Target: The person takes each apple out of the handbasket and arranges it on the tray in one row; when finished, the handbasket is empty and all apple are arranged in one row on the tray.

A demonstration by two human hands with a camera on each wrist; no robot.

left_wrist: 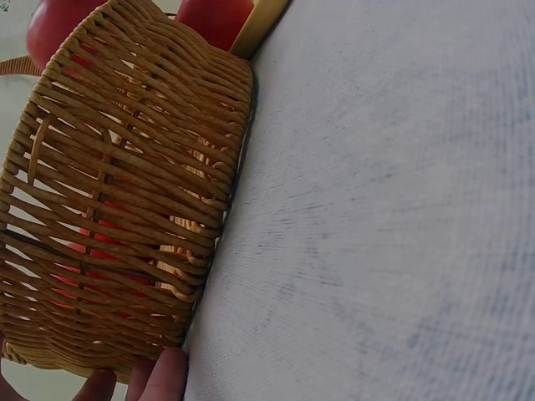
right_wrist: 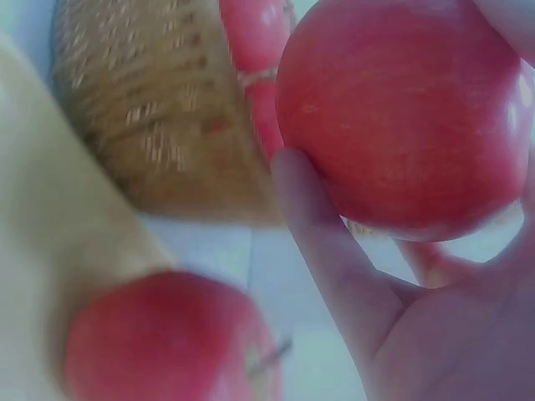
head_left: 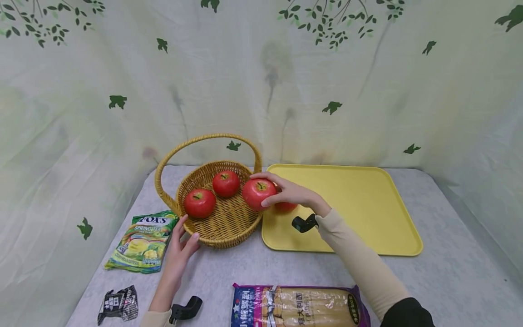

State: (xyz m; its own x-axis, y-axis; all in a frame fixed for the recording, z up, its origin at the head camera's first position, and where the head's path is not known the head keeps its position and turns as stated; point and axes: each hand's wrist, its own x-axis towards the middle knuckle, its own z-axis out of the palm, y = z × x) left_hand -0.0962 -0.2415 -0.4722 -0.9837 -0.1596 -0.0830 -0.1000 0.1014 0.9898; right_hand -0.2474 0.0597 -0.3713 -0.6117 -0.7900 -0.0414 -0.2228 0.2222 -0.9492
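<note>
My right hand (head_left: 291, 190) holds a red apple (head_left: 259, 194), thumb and fingers spread round its sides, over the right rim of the wicker basket (head_left: 229, 225). In the right wrist view the held apple (right_wrist: 401, 117) fills the upper right. Inside the basket lie two more red apples, one at the left (head_left: 199, 203) and one farther back (head_left: 226, 183). Another apple (head_left: 286, 207) sits on the yellow tray (head_left: 347, 213), partly covered by my right hand. My left hand (head_left: 180, 254) touches the basket's near left side with extended fingers; its fingertips (left_wrist: 167, 376) show against the weave.
A green FOX'S candy bag (head_left: 143, 243) lies left of the basket, with a small black wrapped packet (head_left: 118, 304) nearer me. At the front edge lies a long purple-edged snack pack (head_left: 302, 306). The basket's tall handle (head_left: 208, 137) arches over its back.
</note>
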